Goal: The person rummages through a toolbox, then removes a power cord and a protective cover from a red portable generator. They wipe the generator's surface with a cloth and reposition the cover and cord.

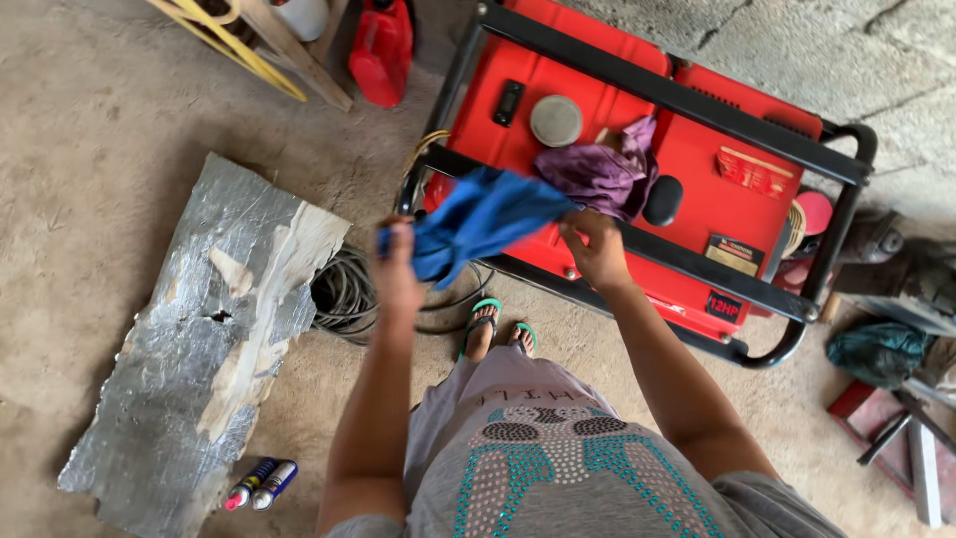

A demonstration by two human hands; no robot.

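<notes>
A blue cloth [478, 221] is stretched between both my hands over the near left corner of a red generator [697, 159] in a black tube frame. My left hand [396, 267] grips the cloth's left end. My right hand [596, 249] grips its right end, close to the frame's front bar. A purple cloth [602, 174] lies crumpled on top of the generator, just beyond my right hand, beside a round grey fuel cap [556, 121]. My feet in green sandals [496, 324] stand right in front of the generator.
A torn silver foil sheet [209, 339] lies on the dirt floor at left, with two spray cans [261, 484] near its lower end. A coil of black cable [349, 294] sits by the generator. A red canister [380, 48] stands at the top; metal parts [911, 438] lie at right.
</notes>
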